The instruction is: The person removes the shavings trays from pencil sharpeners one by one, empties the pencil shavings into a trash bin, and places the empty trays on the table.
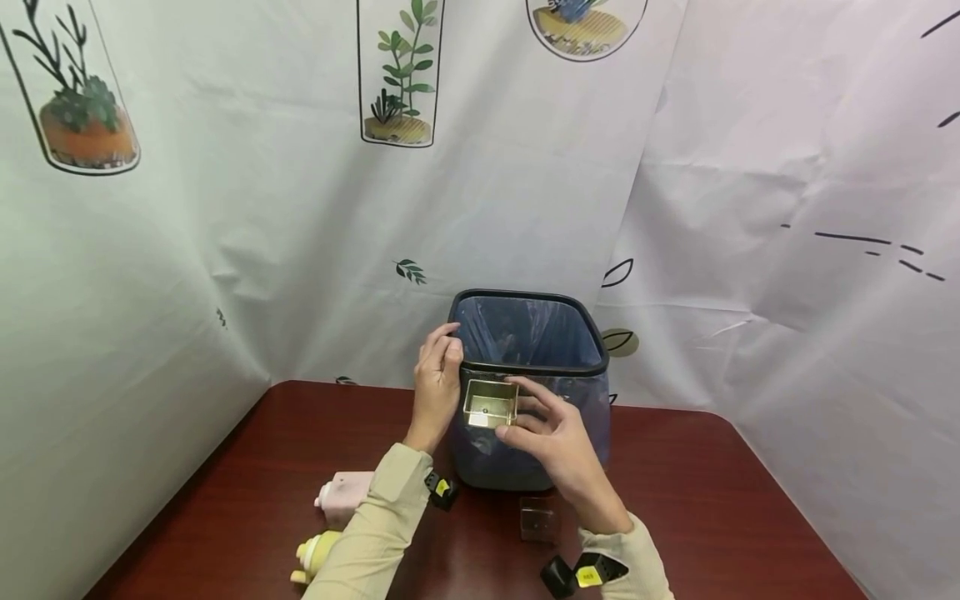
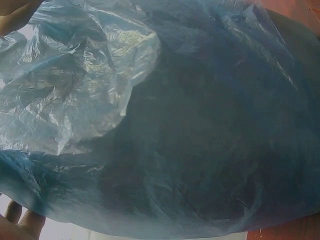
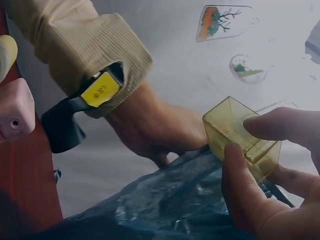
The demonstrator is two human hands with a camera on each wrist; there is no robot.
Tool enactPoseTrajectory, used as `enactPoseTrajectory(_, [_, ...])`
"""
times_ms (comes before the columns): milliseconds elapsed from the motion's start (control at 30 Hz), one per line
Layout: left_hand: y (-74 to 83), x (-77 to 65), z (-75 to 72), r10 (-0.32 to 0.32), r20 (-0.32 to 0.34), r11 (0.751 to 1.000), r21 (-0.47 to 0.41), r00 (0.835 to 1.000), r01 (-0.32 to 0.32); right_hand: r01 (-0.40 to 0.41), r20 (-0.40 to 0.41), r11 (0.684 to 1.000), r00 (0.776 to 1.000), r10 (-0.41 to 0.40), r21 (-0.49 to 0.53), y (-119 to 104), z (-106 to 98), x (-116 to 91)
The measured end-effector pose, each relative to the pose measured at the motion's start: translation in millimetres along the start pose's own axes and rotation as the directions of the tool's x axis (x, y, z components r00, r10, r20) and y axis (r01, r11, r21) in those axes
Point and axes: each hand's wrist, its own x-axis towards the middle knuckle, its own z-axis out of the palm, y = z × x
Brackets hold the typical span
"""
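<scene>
A dark trash can (image 1: 529,369) lined with a blue plastic bag (image 2: 210,115) stands upright towards the back of the table. My left hand (image 1: 437,392) grips its rim at the left front corner; in the left wrist view only bits of thumb and fingers show around the bag. With thumb and fingers, my right hand (image 1: 558,437) pinches a small see-through yellow plastic box (image 3: 232,132) in front of the can, just below the rim. The box's open side faces the head camera. Inside the can, the visible upper part shows only liner.
A second clear box (image 1: 538,520) sits on the dark red table (image 1: 697,500) before the can. To the left, a pink bottle (image 1: 348,493) and a yellow bottle (image 1: 321,550) lie partly behind my left sleeve. A white printed cloth (image 1: 300,208) hangs behind the table.
</scene>
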Motion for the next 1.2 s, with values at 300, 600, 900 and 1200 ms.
enactPoseTrajectory(300, [-0.1, 1.5, -0.7, -0.001, 0.002, 1.0, -0.005, 1.0, 0.001, -0.031, 0.021, 0.999, 0.999, 0.03, 0.011, 12, 2, -2])
enactPoseTrajectory(600, [0.5, 0.6, 0.7, -0.007, 0.005, 0.999, -0.036, 1.0, 0.007, -0.073, 0.017, 0.997, 0.997, 0.073, 0.018, 24, 1, -7])
enactPoseTrajectory(900, [17.1, 1.2, -1.5, -0.049, 0.015, 0.998, -0.043, 0.999, 0.049, -0.114, 0.029, 0.993, 0.993, 0.114, 0.012, 32, -2, -6])
enactPoseTrajectory(1200, [39.7, 3.1, -8.1, -0.043, 0.024, 0.998, -0.04, 0.999, 0.044, -0.143, 0.062, 0.99, 0.988, 0.143, -0.005, 39, -8, -3])
